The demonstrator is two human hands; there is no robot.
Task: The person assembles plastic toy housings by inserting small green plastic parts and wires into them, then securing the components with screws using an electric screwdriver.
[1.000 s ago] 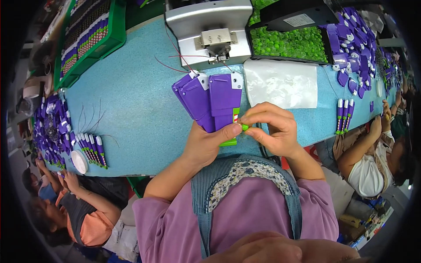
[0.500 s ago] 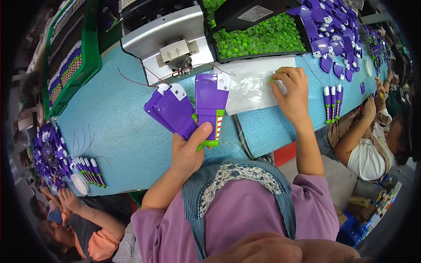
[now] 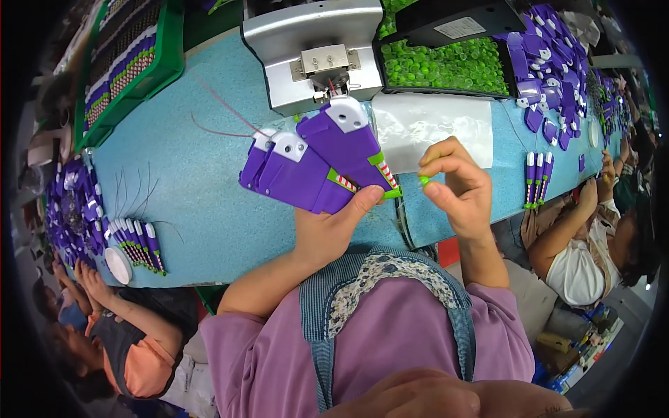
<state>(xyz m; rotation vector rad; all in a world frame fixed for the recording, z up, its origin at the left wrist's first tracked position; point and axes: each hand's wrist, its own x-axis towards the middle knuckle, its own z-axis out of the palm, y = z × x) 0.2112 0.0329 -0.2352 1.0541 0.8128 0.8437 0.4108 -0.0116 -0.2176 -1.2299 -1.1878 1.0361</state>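
Observation:
My left hand (image 3: 334,226) grips several flat purple plastic pieces (image 3: 341,143) fanned out, each with a white end and a green part with red-and-white stripes. Thin dark red wires (image 3: 226,108) trail from their white ends. The white tip of the rightmost piece is right in front of a metal block (image 3: 324,63) on a silver machine (image 3: 306,38). My right hand (image 3: 460,188) pinches a small green plastic cap (image 3: 424,180) between thumb and fingers, to the right of the purple pieces and apart from them.
A white plastic sheet (image 3: 432,129) lies in front of a black tray (image 3: 446,91) of green caps. Purple parts (image 3: 554,76) are heaped at the far right, with assembled pieces (image 3: 538,181) nearer. A green crate (image 3: 132,104) stands at left. Co-workers sit at both sides.
My left hand has moved right, bringing the rightmost piece's white tip to the front of the machine. My right hand has come down and nearer to me, with the green cap.

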